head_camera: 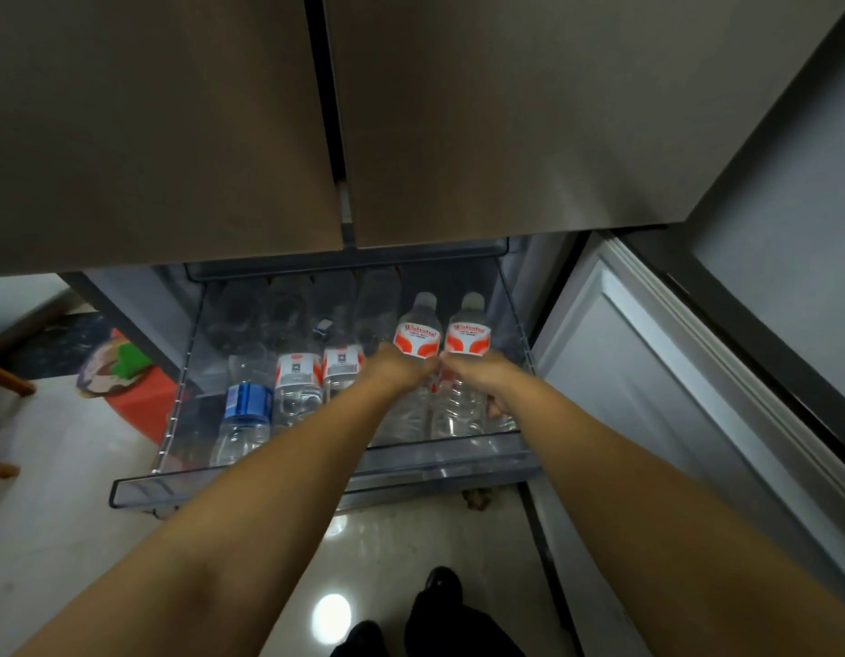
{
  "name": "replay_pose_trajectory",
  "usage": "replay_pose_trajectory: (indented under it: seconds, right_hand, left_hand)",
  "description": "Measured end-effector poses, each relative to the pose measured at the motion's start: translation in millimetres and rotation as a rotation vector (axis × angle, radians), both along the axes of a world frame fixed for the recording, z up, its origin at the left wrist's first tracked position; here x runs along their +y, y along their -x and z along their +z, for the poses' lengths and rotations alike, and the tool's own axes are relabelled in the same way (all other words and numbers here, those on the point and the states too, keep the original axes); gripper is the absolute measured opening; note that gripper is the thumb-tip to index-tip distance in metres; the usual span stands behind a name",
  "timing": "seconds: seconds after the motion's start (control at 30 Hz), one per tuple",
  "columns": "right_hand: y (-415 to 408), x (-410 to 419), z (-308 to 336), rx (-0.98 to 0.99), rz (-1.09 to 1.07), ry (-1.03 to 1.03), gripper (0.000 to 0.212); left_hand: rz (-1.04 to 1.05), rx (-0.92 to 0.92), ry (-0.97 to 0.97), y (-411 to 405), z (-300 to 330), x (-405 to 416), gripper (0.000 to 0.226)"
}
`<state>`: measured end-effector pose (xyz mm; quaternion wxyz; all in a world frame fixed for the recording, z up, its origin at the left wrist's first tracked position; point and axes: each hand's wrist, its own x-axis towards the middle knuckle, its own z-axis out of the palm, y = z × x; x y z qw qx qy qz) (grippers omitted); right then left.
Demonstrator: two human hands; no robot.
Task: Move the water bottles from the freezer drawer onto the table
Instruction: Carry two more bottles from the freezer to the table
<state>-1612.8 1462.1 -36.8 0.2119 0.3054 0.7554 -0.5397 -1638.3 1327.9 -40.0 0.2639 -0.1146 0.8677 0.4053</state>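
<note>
A: Where are the water bottles?

B: Lying in rows in the pulled-out freezer drawer [316, 471], below the closed fridge doors [411, 111]. No tabletop is in view.

A: And the hands?

B: The left hand [399, 372] wraps one red-labelled bottle [417, 341]; the right hand [477, 377] wraps the one just beside it [468, 339], fingers curled round each body. Taking two at once probably saves trips.

A: What's left?

B: A blue-labelled bottle [247, 405] and two white-labelled bottles [297, 377] on the left, with more behind, too dim to count.
</note>
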Motion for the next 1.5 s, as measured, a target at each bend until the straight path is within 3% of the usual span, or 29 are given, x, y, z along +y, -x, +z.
replay_pose_trajectory:
  seconds: [0.07,0.17,0.27,0.33,0.47,0.67,0.73,0.9,1.07,1.13,1.27,1.37,1.5]
  right_hand:
    - [2,-1,-2,0.003,-0.022,0.058,0.05]
    - [3,1,2,-0.035,-0.063,0.156,0.05]
    - [3,10,12,-0.048,-0.123,0.384,0.044]
    - [1,19,22,-0.041,-0.143,0.469,0.045]
    - [-10,26,48,-0.009,-0.188,0.493,0.062]
    - [-51,9,79,0.087,-0.3,0.469,0.065]
    - [-71,2,86,0.138,-0.342,0.487,0.063]
    - [-136,-13,93,0.335,-0.497,0.565,0.032]
    - [-204,-10,81,0.544,-0.652,0.604,0.039]
    - [-231,-10,76,0.597,-0.703,0.548,0.034]
    - [-299,-17,63,0.627,-0.816,0.164,0.057]
    - [-362,-25,50,0.594,-0.97,-0.042,0.058]
    - [-444,-45,37,0.613,-1.183,-0.161,0.061]
  left_hand:
    - [-0.002,0.032,-0.019,3,-6,-4,0.073]
    - [-0.007,-0.012,-0.204,9,-5,-14,0.057]
    - [0.022,-0.19,-0.39,13,12,-23,0.039]
    - [0.025,-0.35,-0.518,14,25,-28,0.04]
    - [-0.011,-0.453,-0.665,12,46,-41,0.063]
    - [-0.151,-0.565,-0.854,-13,72,-57,0.052]
    - [-0.175,-0.57,-0.928,-24,76,-58,0.05]
    - [-0.297,-0.563,-0.999,-62,83,-48,0.053]
    - [-0.421,-0.439,-0.921,-107,88,-31,0.043]
    - [-0.506,-0.309,-0.852,-124,85,-22,0.047]
    - [-0.729,-0.111,-0.7,-169,73,4,0.052]
    - [-0.818,-0.114,-0.681,-216,61,24,0.044]
    - [-0.948,-0.117,-0.681,-281,49,35,0.037]
